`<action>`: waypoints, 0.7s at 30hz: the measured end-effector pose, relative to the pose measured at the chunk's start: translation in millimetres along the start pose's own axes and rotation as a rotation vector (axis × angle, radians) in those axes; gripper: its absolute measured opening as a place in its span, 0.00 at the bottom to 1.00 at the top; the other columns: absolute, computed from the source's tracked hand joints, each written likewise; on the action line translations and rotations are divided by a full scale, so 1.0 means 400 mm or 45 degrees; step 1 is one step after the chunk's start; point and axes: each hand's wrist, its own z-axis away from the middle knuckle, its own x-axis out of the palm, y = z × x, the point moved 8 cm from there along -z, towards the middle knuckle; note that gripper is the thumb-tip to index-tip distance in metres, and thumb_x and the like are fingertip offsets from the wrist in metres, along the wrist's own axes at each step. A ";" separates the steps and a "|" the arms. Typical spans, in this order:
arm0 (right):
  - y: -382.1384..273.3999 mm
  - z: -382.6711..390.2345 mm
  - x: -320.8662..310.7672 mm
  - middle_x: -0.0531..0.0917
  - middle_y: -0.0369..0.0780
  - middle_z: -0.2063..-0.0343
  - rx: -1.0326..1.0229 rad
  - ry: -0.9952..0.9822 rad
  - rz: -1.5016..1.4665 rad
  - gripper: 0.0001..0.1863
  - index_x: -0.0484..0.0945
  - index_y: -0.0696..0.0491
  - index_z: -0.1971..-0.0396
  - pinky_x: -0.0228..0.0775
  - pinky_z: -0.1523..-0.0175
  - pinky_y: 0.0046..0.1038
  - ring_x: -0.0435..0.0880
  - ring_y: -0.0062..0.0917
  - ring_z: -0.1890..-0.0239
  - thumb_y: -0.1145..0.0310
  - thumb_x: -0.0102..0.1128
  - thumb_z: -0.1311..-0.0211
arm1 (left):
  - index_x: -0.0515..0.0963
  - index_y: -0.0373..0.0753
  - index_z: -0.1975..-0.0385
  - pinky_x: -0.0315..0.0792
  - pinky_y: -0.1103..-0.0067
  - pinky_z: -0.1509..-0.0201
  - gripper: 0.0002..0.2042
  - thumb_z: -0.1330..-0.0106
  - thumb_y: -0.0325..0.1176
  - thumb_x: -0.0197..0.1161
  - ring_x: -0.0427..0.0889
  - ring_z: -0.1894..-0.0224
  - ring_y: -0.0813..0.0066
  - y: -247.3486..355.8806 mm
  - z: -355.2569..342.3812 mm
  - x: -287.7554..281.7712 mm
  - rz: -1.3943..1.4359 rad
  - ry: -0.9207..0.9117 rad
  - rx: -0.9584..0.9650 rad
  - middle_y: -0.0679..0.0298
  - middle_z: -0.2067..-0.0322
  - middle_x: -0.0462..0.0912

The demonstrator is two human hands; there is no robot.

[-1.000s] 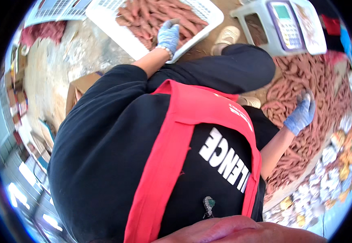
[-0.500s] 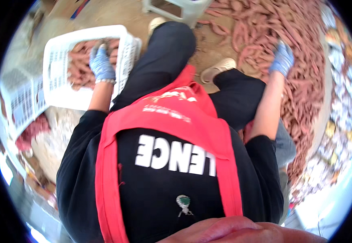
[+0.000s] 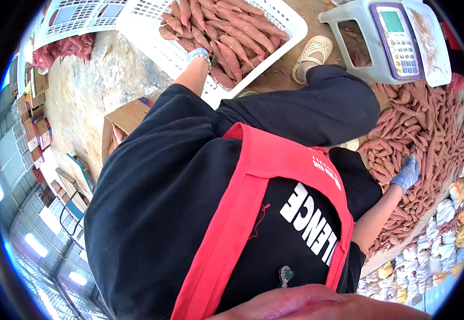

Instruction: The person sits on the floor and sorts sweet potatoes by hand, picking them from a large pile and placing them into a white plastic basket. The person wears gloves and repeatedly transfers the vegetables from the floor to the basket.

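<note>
A white plastic basket (image 3: 293,26) full of reddish sweet potatoes (image 3: 237,26) stands on the floor ahead of me. My left hand (image 3: 199,55), in a blue-grey glove, is inside it, against the sweet potatoes near the close side. Its fingers are mostly out of sight, so their grip is unclear. To my right, my right hand (image 3: 407,174) wears the same kind of glove and rests on a big floor pile of sweet potatoes (image 3: 424,120). Its fingers are stretched out over the pile, and I see nothing held in them.
A digital scale (image 3: 394,40) with a keypad stands at the far right beside the pile. Another white basket (image 3: 80,18) is at the far left, near red mesh bags (image 3: 69,50). An open cardboard box (image 3: 128,117) sits by my left side. Bundled bags (image 3: 440,240) line the right.
My view has swung left, and the basket now appears higher and nearer the middle. The scale has come into view. My left hand is now at the basket's near side; my right stays at the pile.
</note>
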 end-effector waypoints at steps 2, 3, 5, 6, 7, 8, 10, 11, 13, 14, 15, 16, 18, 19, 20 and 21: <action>0.016 -0.023 0.013 0.75 0.41 0.59 -0.023 -0.049 0.083 0.15 0.70 0.58 0.55 0.70 0.55 0.24 0.75 0.26 0.57 0.68 0.47 0.41 | 0.75 0.40 0.65 0.70 0.77 0.68 0.08 0.41 0.28 0.48 0.75 0.69 0.72 -0.011 -0.025 0.017 0.013 -0.033 -0.058 0.65 0.70 0.77; 0.030 -0.030 0.012 0.75 0.41 0.60 -0.010 -0.060 0.133 0.15 0.70 0.58 0.56 0.70 0.55 0.24 0.75 0.26 0.57 0.68 0.47 0.41 | 0.75 0.40 0.65 0.70 0.77 0.68 0.08 0.41 0.28 0.48 0.75 0.69 0.72 -0.010 -0.036 0.028 0.015 -0.049 -0.073 0.65 0.70 0.77; 0.046 -0.044 0.026 0.75 0.41 0.60 -0.012 -0.108 0.224 0.14 0.71 0.57 0.56 0.71 0.56 0.23 0.76 0.26 0.58 0.68 0.47 0.41 | 0.74 0.40 0.65 0.70 0.78 0.68 0.08 0.41 0.28 0.48 0.75 0.70 0.72 -0.014 -0.058 0.034 0.035 -0.074 -0.104 0.65 0.70 0.77; 0.054 -0.047 0.033 0.75 0.41 0.62 -0.012 -0.141 0.201 0.16 0.69 0.58 0.55 0.76 0.65 0.25 0.76 0.27 0.63 0.68 0.50 0.42 | 0.74 0.40 0.66 0.70 0.78 0.69 0.08 0.41 0.28 0.48 0.75 0.70 0.72 -0.017 -0.064 0.032 0.042 -0.080 -0.104 0.65 0.70 0.77; 0.062 -0.052 0.032 0.75 0.41 0.62 -0.007 -0.135 0.269 0.16 0.70 0.57 0.56 0.76 0.65 0.24 0.76 0.27 0.64 0.67 0.50 0.42 | 0.74 0.40 0.66 0.70 0.78 0.69 0.08 0.41 0.28 0.48 0.75 0.70 0.72 -0.002 -0.073 0.035 0.047 -0.088 -0.108 0.65 0.70 0.77; 0.074 -0.057 0.031 0.75 0.40 0.62 0.032 -0.132 0.267 0.15 0.71 0.57 0.56 0.76 0.65 0.24 0.76 0.26 0.64 0.66 0.50 0.42 | 0.74 0.40 0.66 0.70 0.78 0.69 0.08 0.41 0.28 0.48 0.75 0.70 0.72 0.000 -0.076 0.038 0.054 -0.100 -0.104 0.65 0.70 0.77; 0.073 -0.053 0.041 0.75 0.40 0.63 0.040 -0.140 0.301 0.15 0.71 0.56 0.57 0.75 0.63 0.23 0.76 0.25 0.64 0.66 0.50 0.42 | 0.74 0.40 0.66 0.70 0.78 0.69 0.08 0.41 0.28 0.48 0.75 0.70 0.72 0.000 -0.081 0.031 0.076 -0.099 -0.101 0.65 0.71 0.77; 0.079 -0.059 0.039 0.76 0.39 0.63 0.010 -0.146 0.343 0.15 0.72 0.56 0.57 0.75 0.62 0.23 0.76 0.24 0.63 0.66 0.50 0.42 | 0.74 0.40 0.66 0.70 0.78 0.69 0.08 0.41 0.28 0.48 0.75 0.70 0.72 -0.001 -0.079 0.031 0.091 -0.104 -0.094 0.65 0.71 0.77; 0.055 -0.043 0.060 0.76 0.38 0.63 -0.030 -0.141 0.379 0.15 0.72 0.56 0.57 0.73 0.60 0.22 0.76 0.22 0.64 0.66 0.50 0.42 | 0.74 0.40 0.66 0.70 0.79 0.70 0.08 0.41 0.28 0.48 0.75 0.71 0.73 -0.010 -0.076 0.021 0.128 -0.093 -0.080 0.65 0.71 0.77; 0.047 -0.034 0.069 0.76 0.38 0.63 -0.023 -0.130 0.414 0.14 0.73 0.57 0.58 0.71 0.60 0.21 0.75 0.21 0.64 0.66 0.50 0.42 | 0.74 0.40 0.66 0.70 0.79 0.70 0.08 0.41 0.28 0.48 0.75 0.71 0.73 -0.020 -0.070 0.018 0.152 -0.090 -0.077 0.65 0.71 0.77; 0.033 -0.024 0.076 0.77 0.37 0.64 -0.020 -0.116 0.443 0.14 0.73 0.57 0.58 0.70 0.61 0.20 0.75 0.20 0.64 0.66 0.50 0.42 | 0.74 0.40 0.67 0.70 0.79 0.70 0.08 0.41 0.28 0.48 0.75 0.71 0.73 -0.020 -0.066 0.009 0.171 -0.086 -0.074 0.65 0.71 0.77; 0.035 -0.033 0.078 0.77 0.37 0.63 -0.053 -0.147 0.425 0.14 0.73 0.58 0.59 0.70 0.60 0.21 0.75 0.20 0.64 0.67 0.50 0.43 | 0.74 0.40 0.67 0.70 0.79 0.70 0.08 0.41 0.28 0.48 0.75 0.71 0.73 -0.023 -0.062 0.005 0.187 -0.088 -0.065 0.65 0.71 0.77; 0.042 -0.048 0.090 0.77 0.38 0.63 -0.103 -0.218 0.352 0.14 0.73 0.58 0.59 0.69 0.59 0.22 0.75 0.21 0.64 0.67 0.50 0.42 | 0.74 0.40 0.67 0.70 0.79 0.71 0.07 0.41 0.28 0.48 0.75 0.71 0.73 -0.024 -0.049 0.006 0.204 -0.091 -0.054 0.65 0.71 0.77; 0.049 -0.046 0.092 0.77 0.39 0.63 -0.038 -0.203 0.328 0.14 0.73 0.58 0.58 0.70 0.59 0.23 0.75 0.22 0.63 0.68 0.49 0.42 | 0.74 0.40 0.67 0.70 0.79 0.71 0.07 0.41 0.28 0.48 0.75 0.71 0.73 -0.021 -0.045 0.000 0.210 -0.089 -0.046 0.65 0.71 0.77; 0.043 -0.044 0.105 0.77 0.40 0.63 -0.056 -0.208 0.316 0.14 0.73 0.58 0.59 0.70 0.60 0.23 0.75 0.23 0.63 0.68 0.49 0.42 | 0.74 0.41 0.67 0.70 0.79 0.71 0.07 0.41 0.28 0.48 0.75 0.71 0.73 -0.021 -0.040 -0.006 0.216 -0.089 -0.039 0.65 0.71 0.77; 0.040 -0.044 0.108 0.77 0.40 0.64 -0.073 -0.207 0.305 0.13 0.73 0.57 0.59 0.71 0.60 0.23 0.76 0.23 0.64 0.68 0.49 0.42 | 0.74 0.41 0.67 0.70 0.79 0.71 0.07 0.41 0.28 0.48 0.75 0.71 0.73 -0.019 -0.038 -0.007 0.220 -0.088 -0.029 0.65 0.71 0.77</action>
